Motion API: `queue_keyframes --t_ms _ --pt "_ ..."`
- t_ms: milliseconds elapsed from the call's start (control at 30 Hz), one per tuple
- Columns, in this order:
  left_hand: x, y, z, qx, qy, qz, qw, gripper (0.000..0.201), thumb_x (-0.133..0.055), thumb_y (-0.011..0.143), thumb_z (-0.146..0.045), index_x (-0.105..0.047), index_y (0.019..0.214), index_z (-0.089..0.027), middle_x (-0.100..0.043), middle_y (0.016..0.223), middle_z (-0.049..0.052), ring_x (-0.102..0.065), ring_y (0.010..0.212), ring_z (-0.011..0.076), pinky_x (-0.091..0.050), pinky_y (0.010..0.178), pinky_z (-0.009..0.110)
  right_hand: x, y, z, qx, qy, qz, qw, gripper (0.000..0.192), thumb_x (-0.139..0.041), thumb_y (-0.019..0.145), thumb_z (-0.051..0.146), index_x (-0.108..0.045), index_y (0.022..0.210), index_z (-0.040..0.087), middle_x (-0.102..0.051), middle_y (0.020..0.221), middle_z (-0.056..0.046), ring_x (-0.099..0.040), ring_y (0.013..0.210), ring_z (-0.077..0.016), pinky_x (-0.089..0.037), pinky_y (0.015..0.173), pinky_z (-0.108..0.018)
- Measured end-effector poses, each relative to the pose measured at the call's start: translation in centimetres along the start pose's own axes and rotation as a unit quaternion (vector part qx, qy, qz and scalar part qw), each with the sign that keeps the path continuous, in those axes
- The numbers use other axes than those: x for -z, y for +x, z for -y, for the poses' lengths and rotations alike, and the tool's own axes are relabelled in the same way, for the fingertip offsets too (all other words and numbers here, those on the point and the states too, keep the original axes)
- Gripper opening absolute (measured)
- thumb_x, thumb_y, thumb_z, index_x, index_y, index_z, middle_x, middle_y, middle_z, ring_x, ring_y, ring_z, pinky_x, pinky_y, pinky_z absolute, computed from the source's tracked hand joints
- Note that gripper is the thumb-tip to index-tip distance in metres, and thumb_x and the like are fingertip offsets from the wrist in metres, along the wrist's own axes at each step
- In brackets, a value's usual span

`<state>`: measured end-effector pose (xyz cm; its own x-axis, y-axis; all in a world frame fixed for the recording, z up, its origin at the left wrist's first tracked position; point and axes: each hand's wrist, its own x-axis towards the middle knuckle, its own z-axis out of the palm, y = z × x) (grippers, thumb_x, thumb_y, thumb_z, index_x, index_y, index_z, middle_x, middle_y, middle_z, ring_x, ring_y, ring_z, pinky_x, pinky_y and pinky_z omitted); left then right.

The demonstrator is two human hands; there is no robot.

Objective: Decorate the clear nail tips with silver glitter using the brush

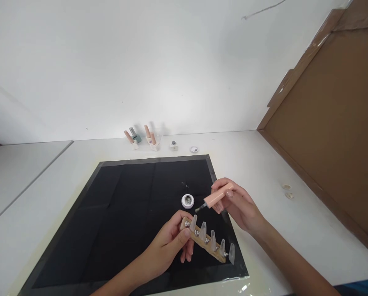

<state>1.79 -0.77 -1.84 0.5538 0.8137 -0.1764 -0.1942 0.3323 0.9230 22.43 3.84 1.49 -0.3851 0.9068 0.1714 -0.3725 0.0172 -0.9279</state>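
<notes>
The right hand (pixel 238 205) pinches a pink brush (pixel 216 198) between thumb and fingers, the fingers pressed together round its handle. The brush's long axis runs from upper right down to lower left, and its dark tip points at the first of the nail tips (pixel 193 222), hanging just above it, close but, as far as can be told, not touching.

The left hand (pixel 171 242) is closed on the upper-left end of a wooden holder (pixel 206 243), thumb on top and fingers curled beneath, lifting it a little over the black mat (pixel 125 218). The holder's long axis slants from upper left to lower right. Five clear nail tips stand on it in a row, each on a small metal ball, pointing up and a little away from the person.

All five tips look clear and unpainted, so by this judgement the coating is at its very start, with the brush at the tip nearest the left hand and the four others to follow.

Just beyond the brush tip a small round jar (pixel 187 201) sits open on the mat. At the far edge of the desk (pixel 264 164), well apart, stand bottles (pixel 142 139), with a small lid (pixel 194 149) beside them. A brown board (pixel 332 123) leans at the right.
</notes>
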Motion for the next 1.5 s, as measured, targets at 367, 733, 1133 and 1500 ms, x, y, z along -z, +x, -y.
queue_keyframes --t_ms 367,733,1133,1500 --pt "0.03 0.03 -0.09 0.011 0.013 0.007 1.000 0.036 -0.052 0.085 -0.052 -0.047 0.093 -0.017 -0.053 0.054 -0.006 -0.048 0.044 0.0063 -0.036 0.041 0.015 -0.21 -0.10 -0.47 -0.023 -0.002 0.021 1.000 0.016 -0.069 0.080 0.032 -0.060 0.087 0.021 -0.048 0.067 0.004 -0.046 0.054 -0.0085 -0.036 0.051 -0.022" --pt "0.12 -0.02 -0.15 0.012 0.021 0.018 1.000 0.035 -0.051 0.086 -0.051 -0.047 0.092 -0.017 -0.052 0.056 -0.005 -0.048 0.045 0.0061 -0.037 0.043 0.016 -0.71 0.14 -0.29 -0.011 -0.036 0.078 0.996 0.006 -0.068 0.081 0.025 -0.067 0.082 0.020 -0.050 0.074 0.001 -0.045 0.058 -0.0079 -0.034 0.054 -0.022" --pt "0.12 -0.08 0.11 0.007 0.023 0.029 0.999 0.033 -0.052 0.086 -0.050 -0.046 0.090 -0.017 -0.051 0.055 -0.006 -0.046 0.044 0.0055 -0.035 0.042 0.015 -0.66 -0.17 -0.08 0.028 -0.094 0.088 0.991 0.009 -0.063 0.085 0.030 -0.065 0.084 0.021 -0.050 0.073 0.000 -0.046 0.064 -0.0119 -0.036 0.057 -0.025" --pt "0.29 -0.23 0.35 0.009 0.020 0.039 0.999 0.031 -0.053 0.087 -0.047 -0.046 0.094 -0.018 -0.051 0.056 -0.007 -0.045 0.045 0.0050 -0.034 0.042 0.014 -0.32 0.17 -0.08 0.036 -0.088 0.029 0.995 0.009 -0.061 0.086 0.028 -0.063 0.082 0.021 -0.054 0.075 0.000 -0.046 0.061 -0.0106 -0.036 0.055 -0.024"
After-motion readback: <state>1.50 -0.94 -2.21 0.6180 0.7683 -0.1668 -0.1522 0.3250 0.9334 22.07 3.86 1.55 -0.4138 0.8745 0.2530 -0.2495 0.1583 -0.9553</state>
